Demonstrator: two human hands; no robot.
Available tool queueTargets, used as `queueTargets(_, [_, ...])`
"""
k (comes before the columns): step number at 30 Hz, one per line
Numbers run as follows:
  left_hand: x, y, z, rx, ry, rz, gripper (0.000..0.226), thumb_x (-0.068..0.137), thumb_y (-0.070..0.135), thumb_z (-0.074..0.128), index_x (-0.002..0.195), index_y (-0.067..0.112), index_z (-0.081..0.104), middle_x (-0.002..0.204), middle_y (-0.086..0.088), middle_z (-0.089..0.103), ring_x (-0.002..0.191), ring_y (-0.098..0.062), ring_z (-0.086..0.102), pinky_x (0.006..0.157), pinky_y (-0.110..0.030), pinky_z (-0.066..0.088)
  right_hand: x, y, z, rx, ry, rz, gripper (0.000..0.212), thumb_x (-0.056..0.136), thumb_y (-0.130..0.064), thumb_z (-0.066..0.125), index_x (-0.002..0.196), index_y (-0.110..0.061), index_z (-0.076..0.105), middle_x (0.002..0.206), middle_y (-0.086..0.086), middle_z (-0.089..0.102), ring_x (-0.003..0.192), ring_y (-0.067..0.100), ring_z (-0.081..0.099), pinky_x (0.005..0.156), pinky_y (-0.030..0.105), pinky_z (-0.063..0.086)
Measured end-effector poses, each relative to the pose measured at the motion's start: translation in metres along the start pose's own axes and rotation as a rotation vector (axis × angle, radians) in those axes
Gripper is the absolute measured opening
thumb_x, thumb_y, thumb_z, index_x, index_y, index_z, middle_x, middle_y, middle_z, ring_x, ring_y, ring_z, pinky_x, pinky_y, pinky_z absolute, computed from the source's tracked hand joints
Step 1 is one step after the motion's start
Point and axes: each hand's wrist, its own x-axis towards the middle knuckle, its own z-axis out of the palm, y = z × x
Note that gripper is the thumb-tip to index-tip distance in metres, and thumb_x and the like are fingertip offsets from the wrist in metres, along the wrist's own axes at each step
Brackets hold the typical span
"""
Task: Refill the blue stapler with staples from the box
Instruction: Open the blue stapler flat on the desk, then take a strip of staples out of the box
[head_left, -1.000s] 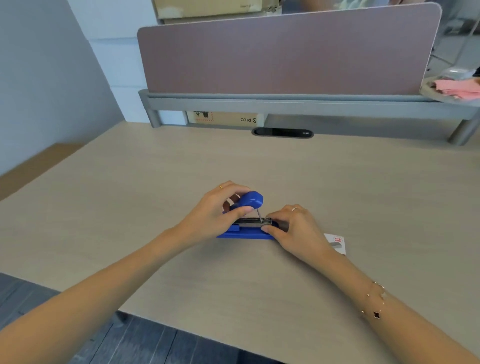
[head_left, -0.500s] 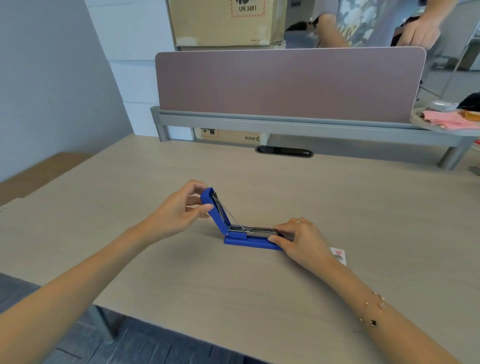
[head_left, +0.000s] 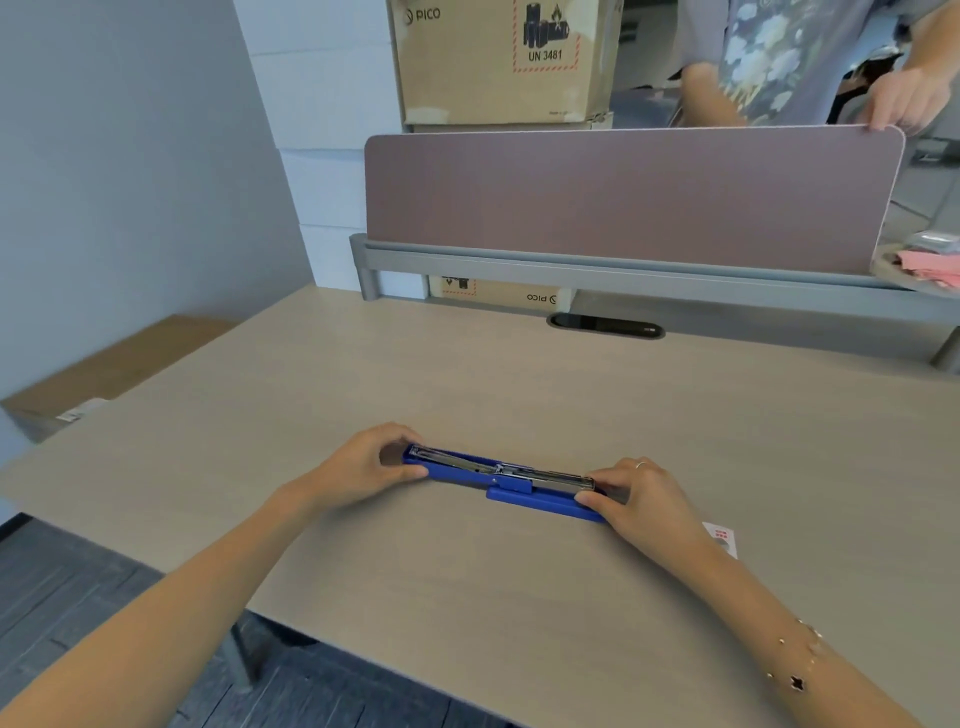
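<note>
One pale wood-grain desk (head_left: 467, 597), backed by one mauve divider panel (head_left: 623, 200) on a grey rail. Behind the panel, cardboard cartons (head_left: 498, 62) stand stacked; a second person's hand (head_left: 906, 101) rests on the panel's top right corner. One black cable slot (head_left: 605, 327) lies in the desk's far edge. One blue stapler (head_left: 519, 486) lies mid-desk, folded out flat, metal channel facing up. Left hand (head_left: 363, 465) clasps the lid end, fingers curled over it; right hand (head_left: 644, 499) pinches the base end between thumb and fingers. One small white staple box (head_left: 722, 538) sits just behind the right wrist, partly hidden by it.
</note>
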Motion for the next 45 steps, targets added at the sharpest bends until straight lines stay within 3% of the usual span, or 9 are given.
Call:
queueTargets(8, [0.007,-0.01,0.0,0.084,-0.015,0.024,0.044,0.066,0.066,0.067,0.094,0.031,0.067,0.097,0.008,0.066,0.097,-0.009,0.057,0.093,-0.039,0.045,-0.001,-0.002,-0.001,0.007,-0.019,-0.014,0.012,0.085,-0.033,0.061,0.089,-0.026,0.071,0.082,0.005,0.066,0.086,0.02,0.05,0.074,0.032,0.042])
queueTargets(14, [0.026,0.033,0.009,0.154,-0.098,0.054,0.062,0.051,0.085,0.057,0.103,0.052,0.048,0.118,0.026,0.047,0.116,0.003,0.037,0.1,-0.018,0.028,-0.009,0.013,-0.031,-0.033,-0.027,0.013,0.044,0.078,-0.04,0.069,0.117,-0.021,0.06,0.111,-0.002,0.066,0.106,0.015,0.051,0.094,0.027,0.041])
queueTargets(17, [0.043,0.079,0.037,0.133,-0.103,0.203,0.048,0.068,0.068,0.061,0.108,0.041,0.056,0.113,0.025,0.05,0.121,-0.002,0.036,0.1,-0.007,0.021,-0.026,0.037,-0.049,-0.057,-0.007,0.079,0.05,0.073,-0.046,0.07,0.116,-0.022,0.059,0.112,-0.003,0.061,0.105,0.009,0.047,0.098,0.027,0.041])
queueTargets(20, [0.055,0.12,0.072,0.142,-0.143,0.312,0.036,0.079,0.043,0.07,0.111,0.028,0.063,0.115,0.015,0.055,0.119,-0.002,0.038,0.1,-0.014,0.026,-0.048,0.057,-0.059,-0.079,-0.028,0.149,0.072,0.065,-0.063,0.067,0.125,-0.027,0.049,0.117,-0.007,0.054,0.114,0.011,0.044,0.099,0.028,0.04])
queueTargets(25, [0.062,0.153,0.118,0.328,-0.254,0.443,0.049,0.075,0.057,0.066,0.111,0.024,0.064,0.116,0.005,0.062,0.111,-0.012,0.048,0.095,-0.028,0.042,-0.073,0.068,-0.064,-0.171,0.006,0.161,0.102,0.041,-0.088,0.049,0.123,-0.026,0.05,0.114,-0.006,0.052,0.111,0.013,0.046,0.098,0.027,0.042])
queueTargets(30, [0.063,0.164,0.14,0.373,-0.264,0.492,0.052,0.071,0.062,0.066,0.109,0.027,0.065,0.112,0.006,0.062,0.107,-0.013,0.049,0.09,-0.032,0.044,-0.08,0.07,-0.06,-0.038,0.097,0.181,0.064,0.062,-0.048,0.078,0.115,-0.019,0.057,0.101,-0.001,0.054,0.101,0.014,0.052,0.092,0.03,0.046])
queueTargets(35, [0.064,0.174,0.143,0.359,-0.289,0.465,0.045,0.074,0.055,0.066,0.109,0.027,0.067,0.11,0.009,0.065,0.103,-0.011,0.051,0.085,-0.031,0.046,-0.079,0.07,-0.058,0.09,0.117,0.186,0.04,0.067,-0.031,0.079,0.103,-0.023,0.062,0.087,-0.002,0.062,0.086,0.009,0.056,0.082,0.028,0.05])
queueTargets(39, [0.064,0.174,0.145,0.375,-0.307,0.423,0.047,0.072,0.059,0.066,0.108,0.029,0.067,0.106,0.009,0.066,0.099,-0.012,0.052,0.082,-0.031,0.046,-0.077,0.07,-0.059,0.171,0.103,0.234,0.036,0.067,-0.022,0.079,0.099,-0.021,0.064,0.074,-0.012,0.059,0.062,-0.011,0.052,0.062,0.007,0.043])
queueTargets(45, [0.064,0.183,0.14,0.409,-0.331,0.398,0.046,0.072,0.061,0.066,0.105,0.03,0.069,0.097,0.007,0.067,0.092,-0.012,0.049,0.075,-0.032,0.044,-0.076,0.07,-0.06,0.234,0.097,0.271,0.034,0.069,-0.015,0.078,0.1,-0.015,0.064,0.081,0.0,0.065,0.056,-0.016,0.051,0.057,0.003,0.041])
